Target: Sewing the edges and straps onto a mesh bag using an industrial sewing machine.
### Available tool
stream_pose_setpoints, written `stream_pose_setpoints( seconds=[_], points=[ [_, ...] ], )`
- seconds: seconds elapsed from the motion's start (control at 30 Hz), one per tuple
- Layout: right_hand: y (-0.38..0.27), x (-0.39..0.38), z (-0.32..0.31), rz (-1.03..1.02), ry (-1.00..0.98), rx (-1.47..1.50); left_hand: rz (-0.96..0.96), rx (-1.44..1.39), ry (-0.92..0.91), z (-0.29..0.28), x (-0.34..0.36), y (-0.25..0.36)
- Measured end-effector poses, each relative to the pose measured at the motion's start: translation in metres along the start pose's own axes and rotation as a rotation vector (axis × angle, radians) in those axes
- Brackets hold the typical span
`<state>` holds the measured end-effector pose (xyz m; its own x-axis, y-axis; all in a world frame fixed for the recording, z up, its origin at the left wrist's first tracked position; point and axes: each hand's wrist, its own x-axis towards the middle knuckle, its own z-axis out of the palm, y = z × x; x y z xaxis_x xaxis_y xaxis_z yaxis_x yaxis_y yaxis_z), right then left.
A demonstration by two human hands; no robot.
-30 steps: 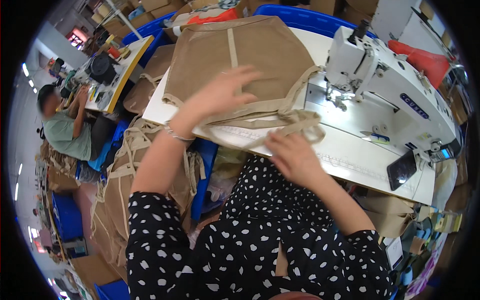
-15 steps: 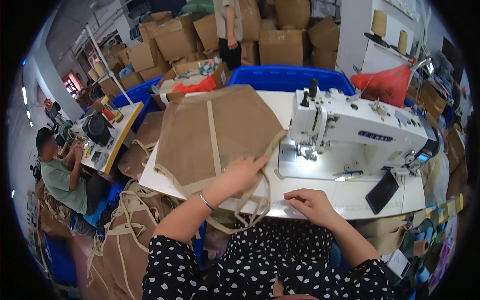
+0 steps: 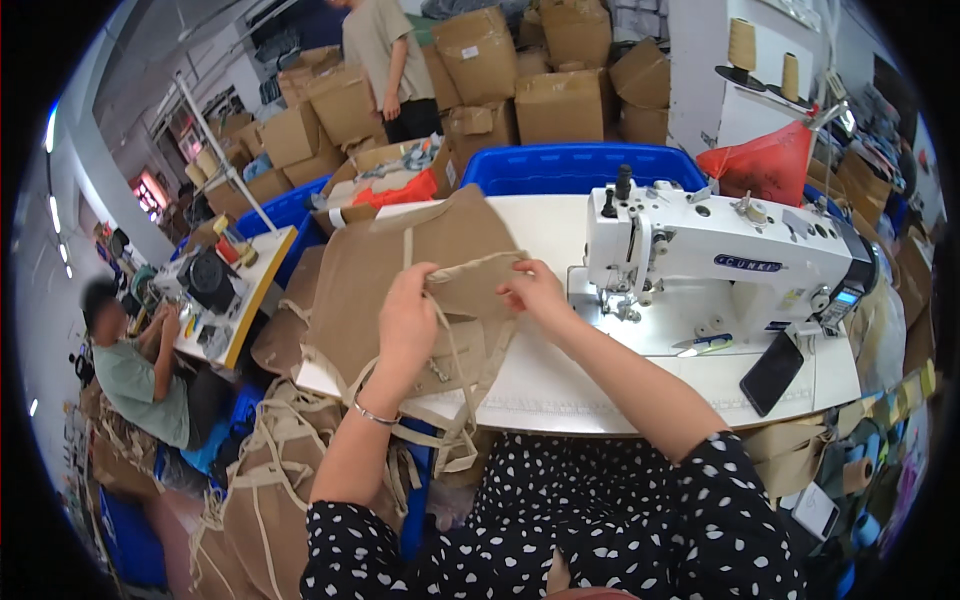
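While both hands work close together, they hold up the top edge of a brown cloth bag (image 3: pixel 400 270) with pale straps. The left hand (image 3: pixel 408 318) is closed on the edge, with the thumb on one side and the fingers curled over the other. The right hand (image 3: pixel 538 290) pinches the same edge a little further along. Held between two hands like this, the edge looks pulled flat, so it does not flop.

Most of the bag lies spread on the white worktop (image 3: pixel 560 385), to the left of the white sewing machine (image 3: pixel 720 255). One side of the bag and its loose straps hang over the near left edge of the worktop, down toward a pile of more brown bags (image 3: pixel 270 480) by the person's knee.

Between the right hand and the needle part of the machine there is a bit of bare worktop, so the cloth has room to slide that way. A black phone (image 3: pixel 772 372) and a small pen-like tool (image 3: pixel 706 344) lie near the front right, well apart from the bag.

Behind the worktop stands a blue bin (image 3: pixel 580 165), and past it are stacks of cardboard boxes (image 3: pixel 560 100). Another person sits at a worktop far off to the left, and one more stands at the back by the boxes.
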<state>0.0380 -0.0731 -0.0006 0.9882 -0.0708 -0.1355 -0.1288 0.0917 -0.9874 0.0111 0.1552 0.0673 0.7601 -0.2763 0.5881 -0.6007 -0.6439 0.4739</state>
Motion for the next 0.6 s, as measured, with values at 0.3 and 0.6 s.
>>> stream_pose_setpoints(
  seconds=[0.3, 0.6],
  points=[
    [-0.035, 0.131, -0.007, -0.106, 0.783, 0.410, -0.011, 0.012, 0.219, -0.060, 0.012, -0.021],
    [0.010, 0.003, 0.032, -0.155, -0.232, 0.021, 0.081, -0.008, 0.133, -0.067, 0.017, -0.025]
  ],
)
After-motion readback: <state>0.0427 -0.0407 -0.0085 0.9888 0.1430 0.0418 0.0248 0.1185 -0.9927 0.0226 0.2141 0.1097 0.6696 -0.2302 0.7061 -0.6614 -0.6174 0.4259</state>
